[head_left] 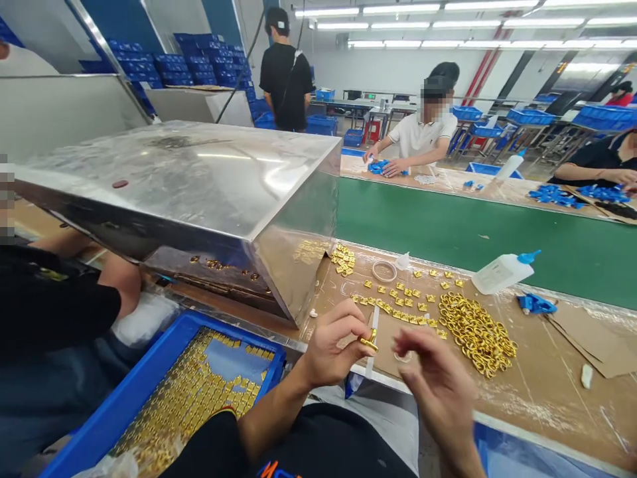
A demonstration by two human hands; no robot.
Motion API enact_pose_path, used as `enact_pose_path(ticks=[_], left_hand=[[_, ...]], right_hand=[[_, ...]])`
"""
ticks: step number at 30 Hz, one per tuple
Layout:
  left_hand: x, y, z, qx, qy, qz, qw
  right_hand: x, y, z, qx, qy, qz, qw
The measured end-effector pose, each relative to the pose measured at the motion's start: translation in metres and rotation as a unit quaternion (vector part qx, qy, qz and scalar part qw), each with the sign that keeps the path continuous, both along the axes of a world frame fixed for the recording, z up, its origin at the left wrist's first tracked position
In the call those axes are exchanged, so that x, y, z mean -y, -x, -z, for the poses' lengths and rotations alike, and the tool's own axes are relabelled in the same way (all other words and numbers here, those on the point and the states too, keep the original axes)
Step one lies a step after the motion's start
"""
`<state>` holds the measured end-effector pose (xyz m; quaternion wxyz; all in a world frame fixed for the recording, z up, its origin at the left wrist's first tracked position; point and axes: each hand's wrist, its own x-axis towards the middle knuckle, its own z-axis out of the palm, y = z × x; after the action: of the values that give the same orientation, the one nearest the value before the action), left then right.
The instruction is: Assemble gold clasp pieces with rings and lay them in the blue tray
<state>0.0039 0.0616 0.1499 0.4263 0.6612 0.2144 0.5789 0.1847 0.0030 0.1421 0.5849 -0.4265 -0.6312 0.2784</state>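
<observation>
Head view shows hands (331, 345) (440, 378) apart near bench edge (527, 433), left pinching gold piece (369, 344)

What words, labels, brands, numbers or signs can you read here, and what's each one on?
"M": orange, on the wearer's black shirt; the letters after it are cut off by the picture's edge.
Unreadable: faint print on the near white bottle, too small.
No text can be made out on the gold piece in the left hand.
</observation>
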Motion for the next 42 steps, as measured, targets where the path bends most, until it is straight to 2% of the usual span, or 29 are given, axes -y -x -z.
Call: enact_pose_path(ticks=[7, 13, 18, 23, 26, 28, 29, 31, 33, 37, 42], left_hand=[[-0.002, -0.015, 0.004, -0.007, 0.022, 0.035, 0.999], [-0.007, -0.022, 0.009, -0.003, -0.057, 0.011, 0.998], [-0.013, -0.027, 0.010, -0.015, -0.186, -0.035, 0.982], [-0.016, -0.026, 0.014, -0.027, -0.191, -0.028, 0.981], [-0.014, -0.028, 0.018, 0.012, -0.100, 0.021, 0.995], [-0.012, -0.031, 0.018, 0.083, 0.042, 0.094, 0.991], [-0.011, -0.034, 0.017, 0.125, 0.128, 0.138, 0.974], [-0.011, -0.038, 0.013, 0.198, 0.285, 0.213, 0.913], [-0.011, -0.042, 0.008, 0.236, 0.392, 0.248, 0.854], [-0.013, -0.044, 0.004, 0.264, 0.496, 0.253, 0.787], [-0.013, -0.042, 0.006, 0.297, 0.548, 0.256, 0.739]], right_hand=[[-0.001, 0.012, 0.004, -0.013, -0.015, 0.029, 0.999], [-0.007, 0.014, 0.002, -0.049, -0.036, 0.026, 0.998], [-0.012, 0.015, 0.003, -0.078, -0.039, 0.006, 0.996], [-0.014, 0.013, 0.005, -0.087, -0.028, -0.015, 0.996], [-0.016, 0.016, 0.007, -0.107, -0.033, -0.020, 0.994], [-0.018, 0.019, 0.009, -0.112, -0.042, -0.016, 0.993], [-0.019, 0.021, 0.009, -0.110, -0.046, -0.012, 0.993], [-0.020, 0.026, 0.010, -0.094, -0.052, 0.007, 0.994], [-0.023, 0.029, 0.010, -0.068, -0.049, 0.036, 0.996], [-0.028, 0.031, 0.008, -0.007, -0.029, 0.078, 0.997], [-0.033, 0.031, 0.006, 0.029, -0.032, 0.096, 0.994]])
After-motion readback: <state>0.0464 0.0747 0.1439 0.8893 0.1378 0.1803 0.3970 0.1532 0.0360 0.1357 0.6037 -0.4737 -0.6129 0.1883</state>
